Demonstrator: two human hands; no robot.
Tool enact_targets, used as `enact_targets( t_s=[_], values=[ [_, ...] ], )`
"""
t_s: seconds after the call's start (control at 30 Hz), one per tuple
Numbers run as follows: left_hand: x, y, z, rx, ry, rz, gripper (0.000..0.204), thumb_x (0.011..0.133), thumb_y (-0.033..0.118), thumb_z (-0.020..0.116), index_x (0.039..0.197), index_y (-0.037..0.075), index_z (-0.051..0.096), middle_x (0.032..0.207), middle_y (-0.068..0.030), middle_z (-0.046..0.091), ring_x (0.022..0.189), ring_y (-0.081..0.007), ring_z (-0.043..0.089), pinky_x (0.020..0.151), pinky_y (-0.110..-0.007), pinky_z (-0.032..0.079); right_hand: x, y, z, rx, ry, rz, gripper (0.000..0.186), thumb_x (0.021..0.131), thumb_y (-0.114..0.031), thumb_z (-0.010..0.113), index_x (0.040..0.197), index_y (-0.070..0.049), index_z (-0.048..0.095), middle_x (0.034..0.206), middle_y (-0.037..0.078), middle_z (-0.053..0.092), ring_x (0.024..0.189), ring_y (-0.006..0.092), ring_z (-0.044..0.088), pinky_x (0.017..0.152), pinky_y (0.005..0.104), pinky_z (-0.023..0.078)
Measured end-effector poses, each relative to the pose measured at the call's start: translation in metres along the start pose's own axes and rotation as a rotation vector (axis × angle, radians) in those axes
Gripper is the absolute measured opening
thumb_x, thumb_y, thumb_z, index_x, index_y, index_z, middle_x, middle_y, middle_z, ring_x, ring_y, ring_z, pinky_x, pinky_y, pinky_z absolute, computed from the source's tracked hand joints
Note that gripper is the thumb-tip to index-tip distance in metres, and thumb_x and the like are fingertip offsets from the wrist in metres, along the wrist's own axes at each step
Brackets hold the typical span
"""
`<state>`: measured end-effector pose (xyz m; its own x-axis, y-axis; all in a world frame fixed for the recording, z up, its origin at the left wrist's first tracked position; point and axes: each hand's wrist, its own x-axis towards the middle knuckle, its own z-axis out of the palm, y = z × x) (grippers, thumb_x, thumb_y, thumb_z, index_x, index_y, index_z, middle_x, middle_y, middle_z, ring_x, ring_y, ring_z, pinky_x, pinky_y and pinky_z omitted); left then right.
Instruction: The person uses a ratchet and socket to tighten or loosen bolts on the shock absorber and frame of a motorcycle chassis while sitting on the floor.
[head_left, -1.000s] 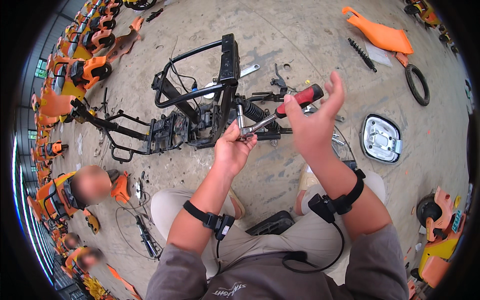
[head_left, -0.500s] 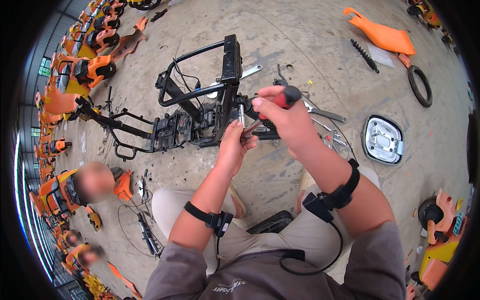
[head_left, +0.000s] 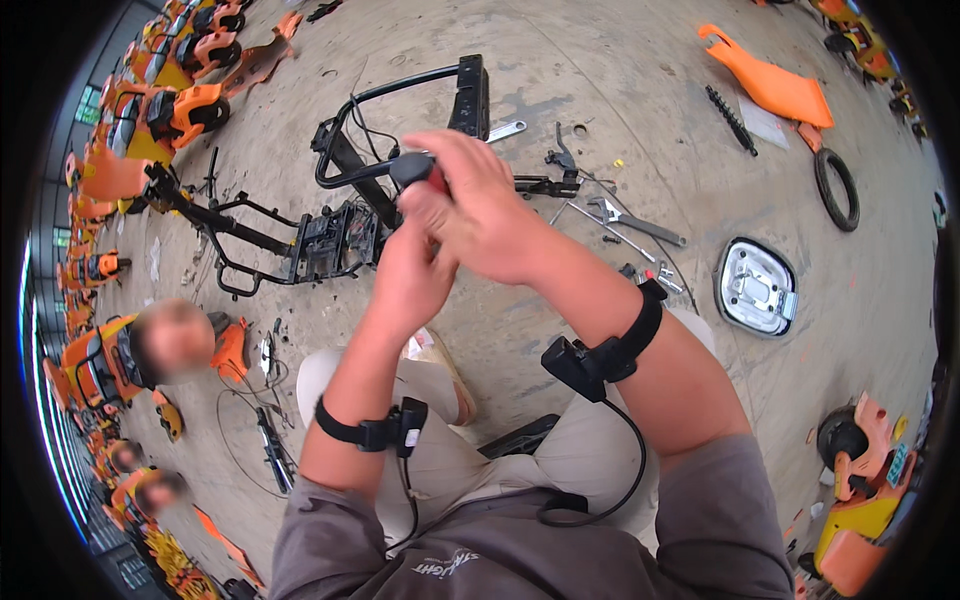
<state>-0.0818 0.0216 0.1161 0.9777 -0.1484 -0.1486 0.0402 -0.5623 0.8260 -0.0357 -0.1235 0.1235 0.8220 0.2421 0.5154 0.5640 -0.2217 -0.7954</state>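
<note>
Grey concrete floor [head_left: 620, 60] spreads under a stripped black scooter frame [head_left: 333, 240], with orange-and-yellow scooters [head_left: 188, 108] lined up to the far left. Right hand [head_left: 475, 215] and red-and-black tool handle [head_left: 411, 170] have swung leftward: half a second ago the handle stood to the right of the left hand [head_left: 410, 275]; now its dark end tips up above that hand, near the frame's loop. Judging by the arc, it looks like a turning stroke carried well across. The right hand's grip holds the handle between thumb and fingers. The left hand's grip sits close below on the near side, its fingers covered, so I cannot tell what it closes on. Both hands hide the tool's other end and the part of the frame behind them. An adjustable wrench [head_left: 645, 226] lies to the right.
</note>
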Motion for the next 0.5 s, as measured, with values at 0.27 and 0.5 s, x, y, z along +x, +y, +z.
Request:
enact_targets(
  t_s=[0.27, 0.5],
  values=[
    [0.004, 0.013, -0.005, -0.186, 0.044, 0.057, 0.029, 0.093, 0.013, 0.071, 0.115, 0.0, 0.058, 0.1, -0.0088, 0.069, 0.092, -0.0146, 0.066, 0.084, -0.031, 0.052, -0.02, 0.058, 0.003, 0.27, 0.295, 1.028, 0.044, 0.089, -0.03, 0.069, 0.12, -0.001, 0.057, 0.113, 0.012, 0.059, 0.106, 0.0226, 0.058, 0.097, 0.0348, 0.044],
    [0.0, 0.013, 0.001, -0.106, 0.071, 0.133, 0.03, 0.093, 0.015, 0.07, 0.115, -0.001, 0.058, 0.095, -0.0138, 0.071, 0.085, -0.019, 0.069, 0.077, -0.033, 0.054, -0.027, 0.056, 0.005, 0.617, -0.093, 1.318, 0.035, 0.095, -0.034, 0.058, 0.112, -0.004, 0.064, 0.095, 0.007, 0.065, 0.085, 0.0169, 0.061, 0.079, 0.0343, 0.049]
  ],
)
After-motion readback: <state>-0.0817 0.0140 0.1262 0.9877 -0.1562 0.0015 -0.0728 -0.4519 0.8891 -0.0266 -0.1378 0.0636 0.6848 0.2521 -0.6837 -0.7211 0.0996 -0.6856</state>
